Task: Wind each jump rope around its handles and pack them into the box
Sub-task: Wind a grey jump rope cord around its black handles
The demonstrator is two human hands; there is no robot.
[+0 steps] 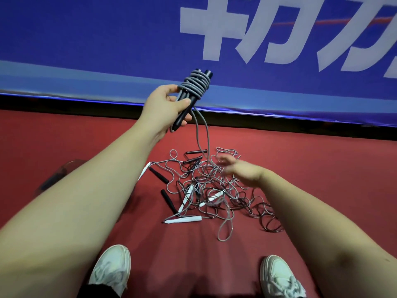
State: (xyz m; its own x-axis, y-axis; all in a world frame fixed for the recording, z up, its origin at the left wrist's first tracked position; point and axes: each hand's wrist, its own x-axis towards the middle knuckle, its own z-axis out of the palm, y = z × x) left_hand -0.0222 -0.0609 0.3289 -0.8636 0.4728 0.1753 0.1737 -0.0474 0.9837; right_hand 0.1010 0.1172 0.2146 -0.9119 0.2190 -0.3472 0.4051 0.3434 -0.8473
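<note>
Left hand (169, 102) grips two black handles (182, 117) together, raised above and ahead of the other hand. Grey rope (194, 83) sits in several turns round their upper ends. Two loose strands (202, 134) hang from just below the left hand into the tangle of ropes (214, 190) on the red floor (86, 134). Right hand (240, 168) hovers just over that tangle, fingers stretched, holding nothing (blurred, so not certain).

Risks: the strands vanish among other ropes, so pulling likely lifts or knots the pile. Slack winding could let the coils slide off the handle ends. Box not in view.
</note>
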